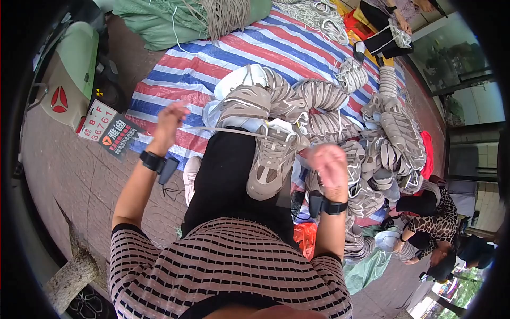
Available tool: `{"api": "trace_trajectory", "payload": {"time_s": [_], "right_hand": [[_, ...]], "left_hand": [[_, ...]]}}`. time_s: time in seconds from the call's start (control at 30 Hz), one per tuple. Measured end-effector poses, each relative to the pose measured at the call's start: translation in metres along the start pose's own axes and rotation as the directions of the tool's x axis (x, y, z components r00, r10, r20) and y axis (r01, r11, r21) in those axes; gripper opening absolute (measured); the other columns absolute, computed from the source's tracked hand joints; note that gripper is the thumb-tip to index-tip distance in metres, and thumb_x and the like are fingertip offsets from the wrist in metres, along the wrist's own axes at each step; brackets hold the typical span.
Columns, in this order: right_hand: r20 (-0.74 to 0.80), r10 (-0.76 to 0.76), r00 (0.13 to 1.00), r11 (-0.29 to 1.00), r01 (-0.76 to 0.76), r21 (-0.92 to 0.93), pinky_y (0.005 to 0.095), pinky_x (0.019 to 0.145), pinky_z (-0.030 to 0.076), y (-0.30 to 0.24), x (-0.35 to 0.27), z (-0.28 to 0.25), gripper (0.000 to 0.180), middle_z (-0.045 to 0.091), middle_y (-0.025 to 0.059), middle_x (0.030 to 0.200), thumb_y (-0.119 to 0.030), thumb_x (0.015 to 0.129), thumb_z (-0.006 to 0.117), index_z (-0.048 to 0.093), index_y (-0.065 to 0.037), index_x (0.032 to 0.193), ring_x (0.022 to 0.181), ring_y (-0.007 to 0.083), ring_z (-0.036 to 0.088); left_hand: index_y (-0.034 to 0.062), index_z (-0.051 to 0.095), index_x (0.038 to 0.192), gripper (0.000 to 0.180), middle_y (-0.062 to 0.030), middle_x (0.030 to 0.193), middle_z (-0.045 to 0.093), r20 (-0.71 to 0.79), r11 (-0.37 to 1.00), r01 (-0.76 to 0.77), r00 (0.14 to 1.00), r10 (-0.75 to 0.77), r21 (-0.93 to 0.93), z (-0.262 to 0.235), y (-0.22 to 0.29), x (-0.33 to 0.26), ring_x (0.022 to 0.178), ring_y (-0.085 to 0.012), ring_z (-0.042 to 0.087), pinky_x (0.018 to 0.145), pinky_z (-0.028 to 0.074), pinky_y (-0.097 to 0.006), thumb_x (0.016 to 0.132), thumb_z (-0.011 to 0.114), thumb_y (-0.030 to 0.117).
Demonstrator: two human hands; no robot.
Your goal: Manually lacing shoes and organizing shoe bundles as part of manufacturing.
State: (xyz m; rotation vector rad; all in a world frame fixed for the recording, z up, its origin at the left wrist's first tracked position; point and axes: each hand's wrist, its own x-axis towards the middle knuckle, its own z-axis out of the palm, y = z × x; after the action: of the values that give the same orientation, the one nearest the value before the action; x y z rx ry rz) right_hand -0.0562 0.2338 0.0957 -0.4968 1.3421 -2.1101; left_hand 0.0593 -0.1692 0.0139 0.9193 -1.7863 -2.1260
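Tarpaulin [175, 69] striped in red, white and blue covers the paved ground ahead, the largest thing in view. On it lies a heap of beige sneakers [382, 138], spreading from the middle to the right side, with bundles of pale laces [319, 16] at the far end and a green sack [154, 21] at the top left. A green scooter [74, 64] stands at the left edge beside the tarpaulin. At the lower right another person in a spotted top [441, 218] bends over the heap.

On the person's black-clad lap rests one beige sneaker [273, 159], toe pointing toward the body, its tongue up. A beige lace [223, 130] runs taut from the shoe's eyelets out to the left.

The left hand [169, 121] is raised over the tarpaulin's edge, its fingers closed on the end of that lace. The right hand [328, 162] hangs just right of the sneaker and is blurred; whether its fingers grip anything cannot be told. Both wrists carry black bands.
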Motion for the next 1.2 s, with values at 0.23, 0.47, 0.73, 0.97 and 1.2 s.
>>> {"api": "trace_trajectory", "payload": {"time_s": [0.23, 0.47, 0.73, 0.97, 1.2], "right_hand": [[-0.545, 0.018, 0.838, 0.768, 0.337, 0.545, 0.0244, 0.058, 0.035, 0.022, -0.024, -0.103, 0.018, 0.047, -0.0025, 0.064, -0.025, 0.091, 0.054, 0.061, -0.010, 0.096, 0.059, 0.0090, 0.041], [-0.775, 0.316, 0.548, 0.595, 0.522, 0.612, 0.0240, 0.059, 0.038, 0.054, -0.030, -0.155, 0.016, 0.054, 0.0007, 0.074, -0.019, 0.091, 0.052, 0.059, -0.006, 0.097, 0.062, 0.0109, 0.046], [-0.240, -0.175, 0.955, 0.752, -0.028, -0.658, 0.0283, 0.075, 0.045, 0.068, 0.064, -0.039, 0.014, 0.063, 0.0048, 0.093, -0.009, 0.088, 0.054, 0.063, -0.003, 0.096, 0.081, 0.0162, 0.057], [0.315, -0.191, 0.930, 0.316, 0.362, -0.877, 0.0427, 0.058, 0.041, 0.128, 0.087, -0.005, 0.001, 0.053, 0.0142, 0.072, -0.004, 0.068, 0.054, 0.053, -0.004, 0.069, 0.070, 0.0339, 0.054], [0.216, -0.100, 0.971, 0.399, 0.238, -0.885, 0.0374, 0.064, 0.045, 0.116, 0.080, -0.005, 0.011, 0.056, 0.0120, 0.078, -0.003, 0.069, 0.059, 0.063, -0.003, 0.080, 0.074, 0.0297, 0.057]], "left_hand": [[0.0016, 0.063, 0.093, 0.014, -0.0089, 0.081, 0.064, 0.423, 0.772, -0.517, 0.834, 0.355, 0.370, 0.112, -0.043, -0.028, 0.074, -0.0192, 0.061, 0.068, 0.048, -0.031, 0.089, 0.050, 0.006], [0.0035, 0.052, 0.088, 0.008, -0.0190, 0.074, 0.060, 0.511, 0.641, -0.534, 0.823, 0.246, 0.551, 0.157, -0.051, -0.018, 0.073, -0.0401, 0.058, 0.061, 0.045, -0.046, 0.088, 0.049, 0.011], [0.0083, 0.055, 0.087, 0.013, -0.0192, 0.069, 0.060, 0.587, 0.353, -0.596, 0.796, 0.146, 0.721, 0.156, -0.034, -0.029, 0.066, -0.0400, 0.059, 0.058, 0.045, -0.051, 0.086, 0.048, 0.019], [0.0058, 0.060, 0.077, 0.019, -0.0191, 0.072, 0.061, 0.618, 0.326, -0.637, 0.767, 0.176, 0.698, 0.162, -0.048, -0.021, 0.070, -0.0387, 0.060, 0.062, 0.045, -0.051, 0.081, 0.047, 0.019], [0.0042, 0.063, 0.073, 0.015, -0.0133, 0.063, 0.062, 0.622, 0.472, -0.569, 0.781, 0.054, 0.673, 0.157, -0.045, 0.001, 0.054, -0.0264, 0.059, 0.051, 0.047, -0.038, 0.079, 0.057, 0.016]]}}
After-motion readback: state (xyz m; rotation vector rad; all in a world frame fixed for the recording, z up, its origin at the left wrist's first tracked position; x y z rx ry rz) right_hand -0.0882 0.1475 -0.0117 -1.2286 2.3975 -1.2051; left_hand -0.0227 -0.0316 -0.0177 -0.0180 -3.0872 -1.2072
